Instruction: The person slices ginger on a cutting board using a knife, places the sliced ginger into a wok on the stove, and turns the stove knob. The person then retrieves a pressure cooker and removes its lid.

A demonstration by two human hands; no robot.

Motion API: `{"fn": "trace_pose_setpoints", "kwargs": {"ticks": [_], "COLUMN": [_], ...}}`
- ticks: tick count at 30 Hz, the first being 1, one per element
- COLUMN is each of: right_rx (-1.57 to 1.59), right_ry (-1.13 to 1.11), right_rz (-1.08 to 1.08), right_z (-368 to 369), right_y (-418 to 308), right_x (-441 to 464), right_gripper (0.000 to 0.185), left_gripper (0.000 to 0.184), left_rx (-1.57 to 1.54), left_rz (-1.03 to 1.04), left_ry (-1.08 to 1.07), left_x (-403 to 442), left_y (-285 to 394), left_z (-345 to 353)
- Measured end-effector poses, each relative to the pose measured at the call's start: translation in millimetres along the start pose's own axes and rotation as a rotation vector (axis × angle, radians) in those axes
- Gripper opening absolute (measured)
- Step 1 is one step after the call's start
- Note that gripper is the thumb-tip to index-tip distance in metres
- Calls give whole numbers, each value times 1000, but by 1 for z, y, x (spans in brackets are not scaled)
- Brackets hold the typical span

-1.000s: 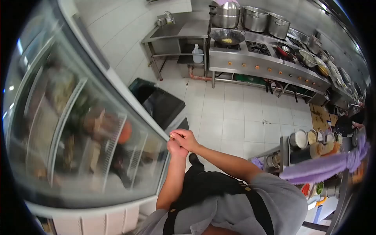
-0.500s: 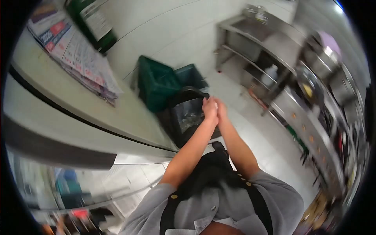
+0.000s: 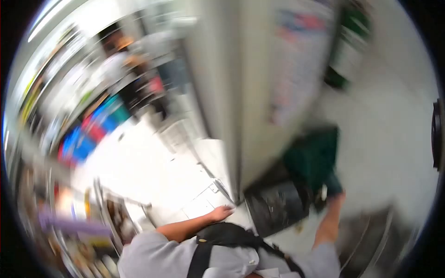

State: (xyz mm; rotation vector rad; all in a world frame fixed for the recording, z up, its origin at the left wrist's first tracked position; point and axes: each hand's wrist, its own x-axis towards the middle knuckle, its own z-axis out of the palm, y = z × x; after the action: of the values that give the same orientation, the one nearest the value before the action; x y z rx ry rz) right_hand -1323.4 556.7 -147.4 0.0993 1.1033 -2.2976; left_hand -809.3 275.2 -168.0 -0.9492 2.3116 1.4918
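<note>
My left hand (image 3: 222, 213) is low in the middle of the view, in front of my body, its fingers loosely stretched to the right and nothing visible in them. Off to the right, my right hand (image 3: 337, 199) reaches forward beside the dark green bin (image 3: 317, 153). Motion smears its fingers. A small white thing (image 3: 323, 191) shows close to them; whether I hold it cannot be made out. Between my hands stands a black bin (image 3: 273, 211) with a dark liner.
A tall pale cabinet side (image 3: 255, 116) with blurred papers (image 3: 301, 60) rises ahead. A green object with a white label (image 3: 347, 46) is on the wall. At left, another person (image 3: 125, 69) is near shelves, with blue containers (image 3: 79, 143) below.
My view has swung left, bringing the shelves and another person in. My hands, together over the black bin before, are now apart, left hand near my body and right hand out by the green bin.
</note>
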Motion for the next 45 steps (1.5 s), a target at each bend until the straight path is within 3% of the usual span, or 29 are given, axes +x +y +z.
{"fn": "trace_pose_setpoints", "kwargs": {"ticks": [1, 2, 3, 4, 6, 7, 9, 11, 14, 15, 16, 18, 20, 21, 22, 24, 25, 27, 28, 29, 30, 32, 33, 35, 37, 40, 41, 43, 45], "right_rx": [120, 6, -468, -515, -344, -163, -114, -346, -562, -382, -665, -696, -1030, -1115, -1110, -1702, -1685, -1375, -1405, -1446, -1841, -1967, -2050, -1570, -1588, -1535, -1523, -1518, -1726], "right_ry": [159, 70, 412, 585, 562, 522, -192, -816, -1322, -1573, -1653, -1119, -1323, -1398, -1401, -1053, -1064, -1776, -1678, -1660, -1681, -1401, -1488, -1414, -1354, -1308, -1292, -1198, -1581], "right_rz": [195, 58, -209, -242, -315, -420, -502, -770, -818, -775, -836, -589, -1074, -890, -883, -1655, -1667, -790, -719, -453, -272, 190, 156, 801, 917, 1019, 1036, 1161, 1173], "right_z": [68, -64, -79, -60, -45, -39, 14, 165, 373, 402, 449, 534, 585, 554, 550, 546, 550, 533, 532, 517, 488, 478, 461, 370, 438, 562, 602, 653, 687], "right_y": [-14, 8, 13, 9, -13, -23, -50, -33, 35, 75, 107, 222, 341, 453, 496, 557, 583, 621, 640, 671, 713, 718, 731, 833, 828, 860, 874, 931, 977], "right_x": [-41, 58, 77, 75, 86, 96, 34, -105, -283, -264, -283, -361, -378, -355, -381, -421, -408, -376, -366, -334, -289, -270, -251, -158, -178, -200, -207, -211, -203], "right_gripper": [61, 60, 55, 45, 39, 37, 37, 28, 24, 40, 47, 44, 51, 50, 50, 24, 24, 64, 65, 69, 80, 93, 86, 75, 71, 66, 65, 62, 50], "left_gripper": [58, 59, 58, 58, 52, 52, 52, 46, 42, 47, 53, 70, 77, 78, 78, 78, 78, 71, 71, 68, 66, 61, 56, 50, 49, 58, 62, 57, 51], "left_rx": [-5, 147, -397, -939, -724, -758, -1288, -1305, -1379, -1523, -1658, -1813, -2141, -2258, -2258, -2111, -2100, -2318, -2333, -2165, -1979, -1768, -1551, -1540, -1206, -639, -975, -1246, -1127], "left_rz": [-126, -79, -333, -546, -1028, -1023, -856, -651, -551, -471, -392, -159, 170, 386, 382, 1303, 1319, 652, 640, 877, 1090, 1024, 975, 820, 159, -545, -243, -143, 9], "left_ry": [-51, -153, -177, -235, -1, 15, 93, 139, 383, 472, 553, 588, 360, 210, 219, -225, -212, 650, 670, 706, 739, 772, 758, 875, 1012, 814, 804, 706, 787], "left_x": [-22, -59, -94, -118, -180, -184, -188, -198, -193, -186, -180, -161, -140, -130, -123, -108, -134, -232, -255, -274, -290, -318, -326, -326, -306, -244, -220, -241, -271], "left_y": [-59, -95, -133, -159, -130, -147, -187, -190, -217, -221, -224, -236, -207, -201, -214, -256, -259, -242, -249, -257, -270, -302, -316, -339, -384, -460, -497, -484, -443], "left_z": [3, -4, 10, 26, 12, 21, 36, 19, -31, -59, -87, -140, -197, -219, -238, -267, -290, -316, -329, -344, -357, -383, -395, -405, -412, -378, -358, -405, -467]}}
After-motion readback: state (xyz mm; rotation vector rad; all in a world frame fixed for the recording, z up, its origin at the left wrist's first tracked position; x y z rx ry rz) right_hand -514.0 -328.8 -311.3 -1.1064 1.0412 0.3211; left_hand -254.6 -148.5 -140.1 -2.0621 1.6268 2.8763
